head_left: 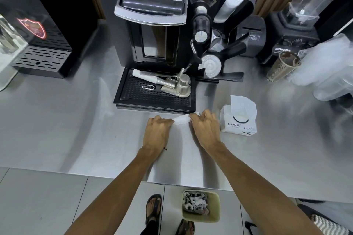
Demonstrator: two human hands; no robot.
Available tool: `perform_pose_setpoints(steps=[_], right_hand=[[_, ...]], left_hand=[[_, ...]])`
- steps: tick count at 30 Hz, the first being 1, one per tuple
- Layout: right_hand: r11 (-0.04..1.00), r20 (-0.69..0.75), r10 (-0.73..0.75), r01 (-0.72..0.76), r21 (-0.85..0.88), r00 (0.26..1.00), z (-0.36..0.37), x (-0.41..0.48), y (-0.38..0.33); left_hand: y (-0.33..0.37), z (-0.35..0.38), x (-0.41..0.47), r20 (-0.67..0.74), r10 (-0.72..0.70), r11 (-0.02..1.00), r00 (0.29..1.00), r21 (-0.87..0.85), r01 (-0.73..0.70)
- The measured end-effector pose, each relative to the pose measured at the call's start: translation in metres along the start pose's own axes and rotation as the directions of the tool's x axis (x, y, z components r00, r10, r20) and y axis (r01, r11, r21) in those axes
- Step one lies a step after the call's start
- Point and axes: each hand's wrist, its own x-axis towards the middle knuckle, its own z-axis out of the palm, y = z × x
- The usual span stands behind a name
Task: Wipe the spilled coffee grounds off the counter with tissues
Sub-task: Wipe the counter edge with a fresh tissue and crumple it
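Just beyond both hands sits a black drip tray [133, 99], metal tools [181, 85] lying on its perforated grid and its front edge close to the fingertips. A tissue box [238, 122] stands just right of the right hand [206, 129], with one sheet sticking up. Below the forearms, on the floor, a bin [216, 208] holds crumpled paper. The left hand [156, 132] and the right lie knuckles up with fingers curled — each pinches one end of a soft white tissue [181, 120] stretched between them on the brushed steel surface [76, 129]. Any grounds are too small to make out.
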Motion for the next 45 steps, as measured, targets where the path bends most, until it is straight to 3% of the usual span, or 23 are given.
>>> perform_pose_setpoints(steps=[5,9,13,18,25,30,33,40,43,45], right_hand=[[0.995,0.071,0.047,-0.053,0.083,0.996,0.003,-0.001,0.000],[0.957,0.133,0.108,-0.139,0.254,0.985,0.003,-0.021,0.012],[0.961,0.166,0.151,-0.184,0.207,0.974,0.004,-0.002,0.015],[0.981,0.244,0.094,-0.132,0.144,0.965,0.008,0.004,0.017],[0.907,0.262,0.105,-0.201,0.371,0.959,-0.005,-0.064,-0.001],[0.913,0.165,0.151,-0.201,0.355,0.975,-0.011,-0.034,0.015],[0.932,0.211,0.139,-0.200,0.303,0.967,0.003,-0.023,0.023],[0.962,0.107,0.152,-0.172,0.210,0.983,-0.014,-0.086,-0.005],[0.899,0.199,0.180,-0.244,0.364,0.963,-0.004,-0.110,-0.028],[0.857,0.237,0.184,-0.274,0.436,0.954,-0.007,-0.107,-0.031]], left_hand=[[-0.002,-0.001,-0.003,0.026,0.041,0.999,0.999,-0.029,-0.040],[-0.007,-0.006,-0.015,-0.004,0.116,0.986,0.993,-0.123,-0.116],[-0.002,-0.004,0.002,-0.010,0.101,0.984,0.995,-0.146,-0.101],[-0.003,0.001,0.017,0.070,0.169,0.985,0.983,-0.047,-0.166],[-0.026,-0.006,-0.019,0.030,0.334,0.924,0.942,-0.206,-0.321],[-0.025,-0.001,0.003,0.045,0.281,0.935,0.959,-0.237,-0.263],[-0.007,0.009,0.020,0.150,0.216,0.953,0.965,-0.247,-0.175],[-0.016,0.003,0.004,0.188,0.467,0.867,0.864,-0.290,-0.405],[-0.032,-0.008,-0.003,0.253,0.446,0.868,0.859,-0.358,-0.345],[-0.039,-0.015,0.002,0.242,0.480,0.859,0.843,-0.327,-0.395]])
